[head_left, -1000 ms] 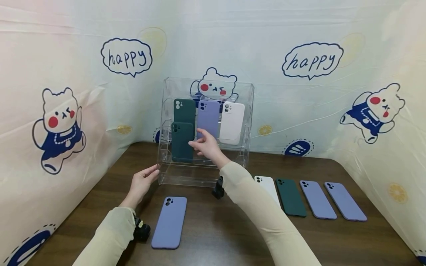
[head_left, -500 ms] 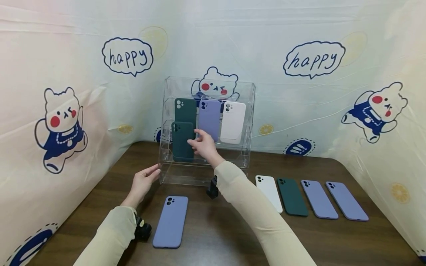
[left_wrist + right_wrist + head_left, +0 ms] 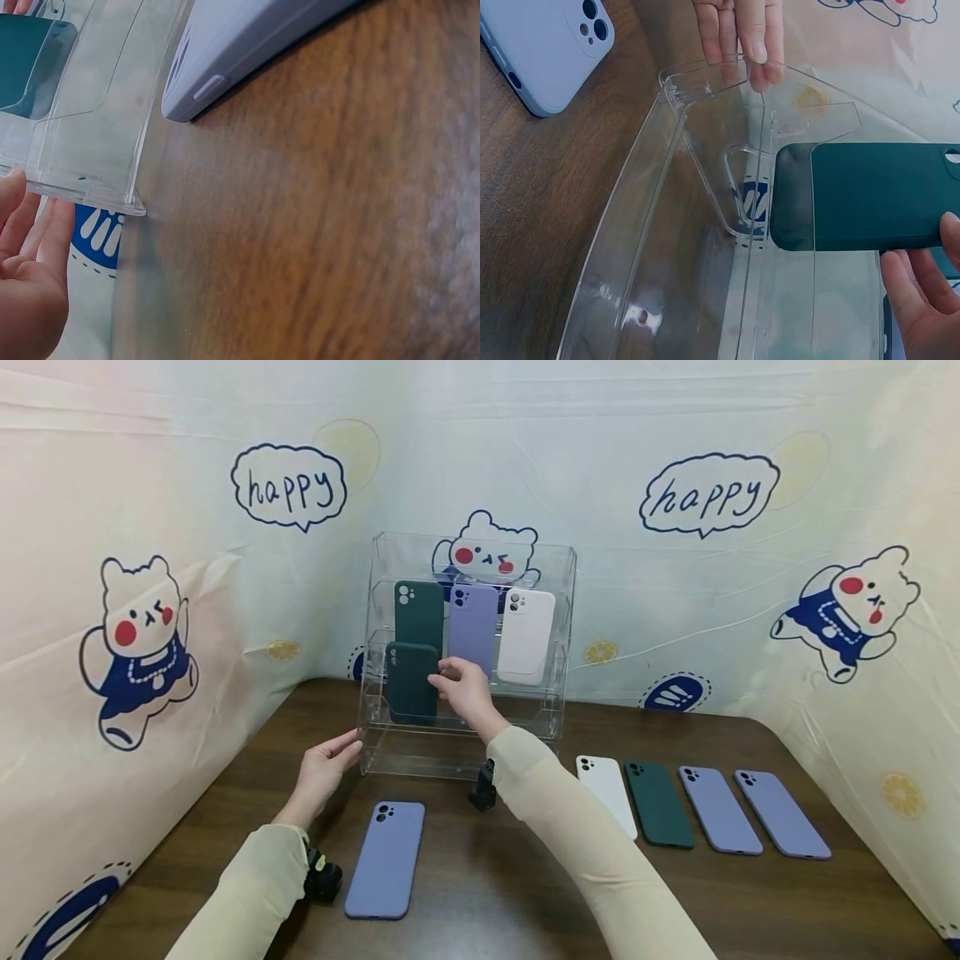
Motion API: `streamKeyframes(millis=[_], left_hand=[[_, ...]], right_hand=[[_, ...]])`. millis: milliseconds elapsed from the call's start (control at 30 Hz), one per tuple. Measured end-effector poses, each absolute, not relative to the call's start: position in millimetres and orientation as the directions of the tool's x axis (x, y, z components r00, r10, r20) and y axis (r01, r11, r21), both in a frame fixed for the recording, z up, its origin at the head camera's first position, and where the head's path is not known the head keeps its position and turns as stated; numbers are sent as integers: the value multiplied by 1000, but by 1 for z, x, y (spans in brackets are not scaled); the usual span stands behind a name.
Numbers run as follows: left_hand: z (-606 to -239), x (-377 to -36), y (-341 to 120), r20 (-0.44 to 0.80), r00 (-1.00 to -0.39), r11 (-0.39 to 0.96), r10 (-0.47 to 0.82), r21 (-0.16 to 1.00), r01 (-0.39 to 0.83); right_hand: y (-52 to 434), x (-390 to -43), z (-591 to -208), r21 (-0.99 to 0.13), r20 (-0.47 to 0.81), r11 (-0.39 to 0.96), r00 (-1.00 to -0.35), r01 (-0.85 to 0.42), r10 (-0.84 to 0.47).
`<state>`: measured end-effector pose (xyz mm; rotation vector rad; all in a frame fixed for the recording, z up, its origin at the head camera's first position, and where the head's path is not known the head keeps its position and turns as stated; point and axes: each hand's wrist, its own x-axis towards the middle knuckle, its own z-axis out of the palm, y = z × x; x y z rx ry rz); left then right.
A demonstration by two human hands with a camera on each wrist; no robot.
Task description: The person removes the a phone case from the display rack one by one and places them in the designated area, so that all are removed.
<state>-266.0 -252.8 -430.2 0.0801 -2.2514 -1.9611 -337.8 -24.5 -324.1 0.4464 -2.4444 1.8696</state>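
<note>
Closest to you on the worktop (image 3: 480,893) there's a lavender case (image 3: 385,858) lying flat, camera cutouts pointing away from you, sitting between your two sleeves. Off to the right is a neat row of four more lying flat: a white case (image 3: 606,782), a dark green one (image 3: 658,804), then two more lavender cases (image 3: 718,808) side by side.

Your left hand (image 3: 324,771) is relaxed, fingers straight, with the fingertips resting against the lower left corner of the clear acrylic stand (image 3: 558,635). It isn't gripping anything; you can see those straight fingers right at the stand's edge from the right wrist view too.

A bit further back, your right hand (image 3: 463,687) is up at the middle tier of the stand, fingers curled, pinching the right edge of the green case (image 3: 411,683). That case stands upright in the middle tier on the left side, camera cutout at the top. The right wrist view shows your fingertips on its edge, seen through the clear plastic.

Behind that, the top tier holds three upright cases in a row: another green case (image 3: 417,604), a lavender one (image 3: 472,625) and a pale white one (image 3: 525,635).

Behind everything is the backdrop (image 3: 675,568) with cartoon bears and "happy" speech bubbles.
</note>
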Motion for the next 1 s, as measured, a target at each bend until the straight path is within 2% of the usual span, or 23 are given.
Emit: streamKeyframes(millis=[433, 667, 1000], left_hand=[[-430, -265, -253, 98, -985, 136, -145, 988, 78], [-431, -265, -254, 98, -985, 155, -141, 985, 76], [-431, -266, -253, 105, -984, 141, -144, 986, 85]], right_hand=[[-11, -331, -313, -960, 271, 33, -949, -280, -161], [2, -319, -309, -969, 245, -70, -957, -236, -157], [28, -291, -319, -983, 182, -53, -950, -174, -253]])
